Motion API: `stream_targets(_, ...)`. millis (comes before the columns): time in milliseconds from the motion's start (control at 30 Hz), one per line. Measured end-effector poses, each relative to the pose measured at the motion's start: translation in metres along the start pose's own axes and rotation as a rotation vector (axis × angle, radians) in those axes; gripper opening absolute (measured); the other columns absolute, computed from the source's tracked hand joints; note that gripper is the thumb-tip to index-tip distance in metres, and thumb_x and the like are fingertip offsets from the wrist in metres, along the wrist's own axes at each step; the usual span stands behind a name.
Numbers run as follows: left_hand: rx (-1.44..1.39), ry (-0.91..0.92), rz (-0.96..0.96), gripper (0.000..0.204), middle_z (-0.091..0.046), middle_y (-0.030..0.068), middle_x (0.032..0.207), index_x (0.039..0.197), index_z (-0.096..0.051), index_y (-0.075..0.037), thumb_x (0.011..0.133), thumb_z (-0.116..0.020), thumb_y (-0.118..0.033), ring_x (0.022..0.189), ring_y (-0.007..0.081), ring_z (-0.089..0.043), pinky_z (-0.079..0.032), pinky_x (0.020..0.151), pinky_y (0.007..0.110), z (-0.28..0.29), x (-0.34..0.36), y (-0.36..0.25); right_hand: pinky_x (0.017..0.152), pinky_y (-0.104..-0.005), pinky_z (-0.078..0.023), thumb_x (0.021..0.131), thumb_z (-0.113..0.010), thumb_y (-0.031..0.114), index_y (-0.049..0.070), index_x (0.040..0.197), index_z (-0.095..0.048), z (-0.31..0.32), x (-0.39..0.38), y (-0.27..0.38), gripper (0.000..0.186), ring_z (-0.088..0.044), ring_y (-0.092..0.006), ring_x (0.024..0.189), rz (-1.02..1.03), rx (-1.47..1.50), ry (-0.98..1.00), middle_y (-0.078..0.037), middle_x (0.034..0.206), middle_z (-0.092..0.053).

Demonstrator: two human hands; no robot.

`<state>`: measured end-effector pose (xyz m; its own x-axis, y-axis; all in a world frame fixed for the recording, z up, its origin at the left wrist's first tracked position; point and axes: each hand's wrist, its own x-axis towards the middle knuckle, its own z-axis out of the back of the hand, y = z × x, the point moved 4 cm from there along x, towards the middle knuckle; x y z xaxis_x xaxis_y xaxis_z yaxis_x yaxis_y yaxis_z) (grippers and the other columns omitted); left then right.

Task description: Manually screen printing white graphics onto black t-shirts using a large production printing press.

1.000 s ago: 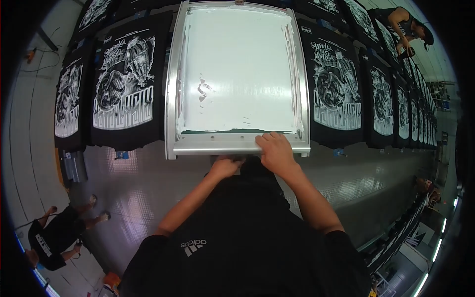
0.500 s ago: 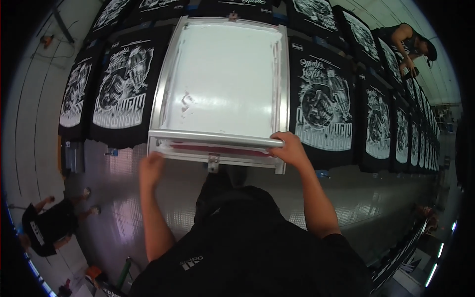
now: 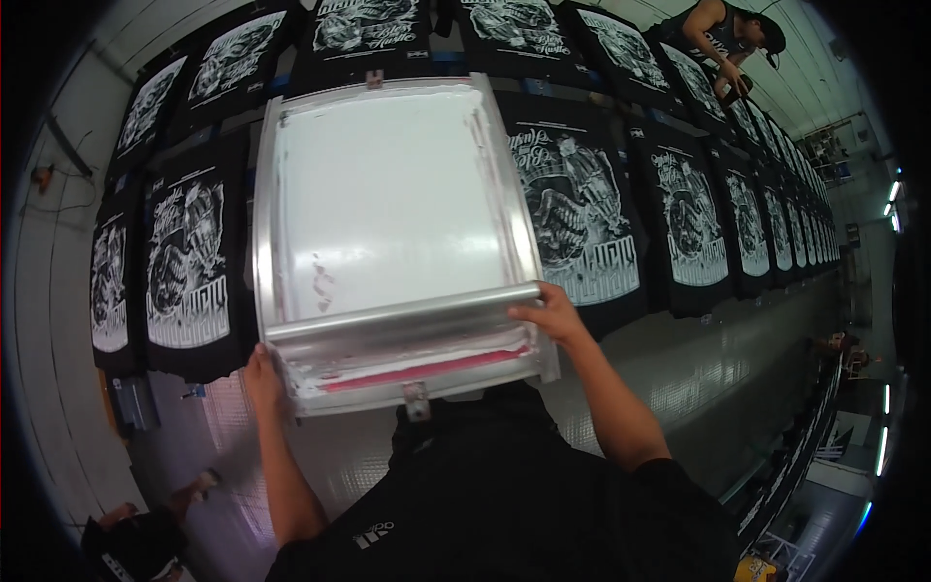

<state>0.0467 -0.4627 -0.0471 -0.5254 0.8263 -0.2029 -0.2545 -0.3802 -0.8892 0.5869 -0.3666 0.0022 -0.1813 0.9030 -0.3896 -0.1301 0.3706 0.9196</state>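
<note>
Though apart, both hands (image 3: pixel 264 378) (image 3: pixel 561 318) at frame (image 3: pixel 264 213)

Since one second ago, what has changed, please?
The left hand moved leftward, from below the near edge of the frame to its near left corner. The right hand shifted to the right end of the metal bar. A pink strip now shows beside it. Printed shirts still flank the frame.

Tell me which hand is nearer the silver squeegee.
Right: the right hand grips the silver squeegee at its right end; the left hand is at the screen frame, below the squeegee's left end.
</note>
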Motion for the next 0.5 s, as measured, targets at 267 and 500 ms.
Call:
stream_targets(267, 0.008, 0.169, 0.074, 0.053, -0.072, 0.021, 0.109, 0.126, -0.063, 0.007, 0.106, -0.049, -0.04, 0.103, 0.0214, -0.065, -0.049, 0.092, 0.034, -0.252, -0.104, -0.053, 0.09, -0.031, -0.052, 0.074, -0.082, 0.0, -0.003, 0.113, -0.069, 0.261, -0.082, -0.011, 0.041, -0.066, -0.0159, 0.098, 0.001, -0.002, -0.236, -0.008, 0.105, -0.071)
stream_targets(500, 0.062, 0.11, 0.101, 0.051, -0.073, 0.0214, 0.103, 0.12, -0.065, 0.007, 0.106, -0.049, -0.039, 0.099, 0.0229, -0.067, -0.05, 0.089, 0.035, -0.343, -0.17, -0.096, 0.091, -0.0317, -0.052, 0.073, -0.084, 0.002, -0.002, 0.111, -0.069, 0.39, -0.074, -0.041, 0.041, -0.066, -0.0167, 0.097, -0.086, 0.052, -0.201, -0.009, 0.106, -0.071)
